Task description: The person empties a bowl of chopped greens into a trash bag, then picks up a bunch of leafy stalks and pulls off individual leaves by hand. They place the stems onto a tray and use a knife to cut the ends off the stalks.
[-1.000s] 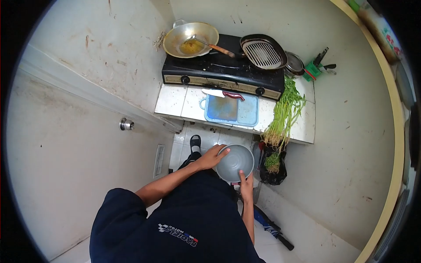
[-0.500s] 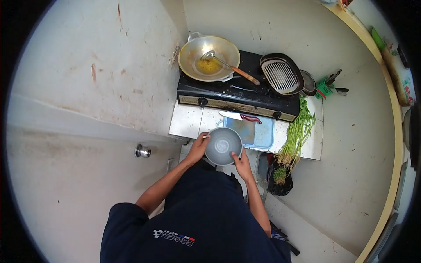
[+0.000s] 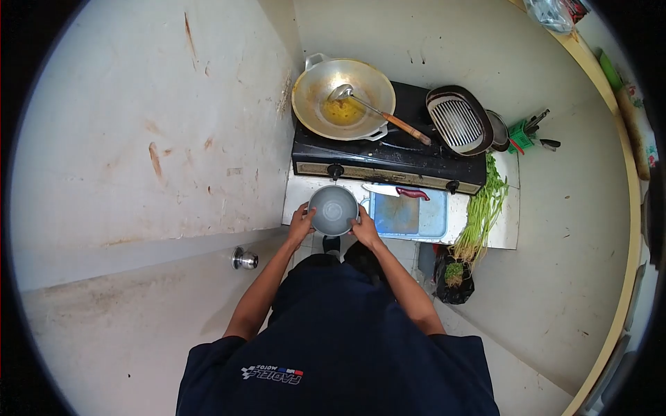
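Leftward off the board (image 3: 431, 215), the bowl (image 3: 333, 210) has moved to the counter's (image 3: 298, 188) near edge; contact is unclear. The left hand (image 3: 301, 223) and right hand (image 3: 365, 227) pinch opposite sides, thumbs at the rim; finger spread underneath cannot be told. It looks light, stiff and smooth, perhaps slippery if wet, best held by opposite rims.
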